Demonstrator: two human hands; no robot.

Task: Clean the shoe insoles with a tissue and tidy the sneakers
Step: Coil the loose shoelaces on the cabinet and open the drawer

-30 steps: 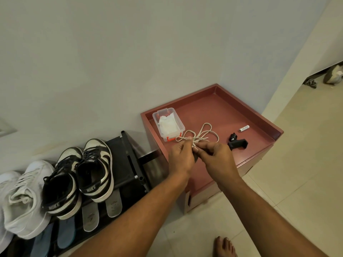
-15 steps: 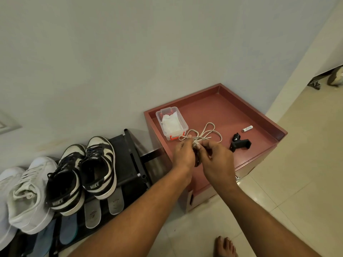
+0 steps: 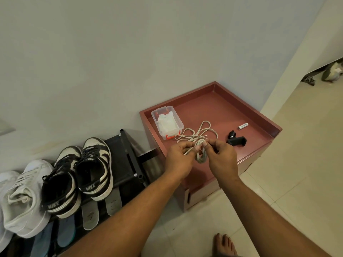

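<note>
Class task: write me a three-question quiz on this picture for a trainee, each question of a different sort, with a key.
1. True or false: the left hand and the right hand both pinch the shoelace.
2. Where does the clear box holding tissues stand? A: on the floor. B: on the red cabinet. C: inside a sneaker.
3. Fill in: ___ black-and-white sneakers stand on the rack.
Key: 1 true; 2 B; 3 two.
</note>
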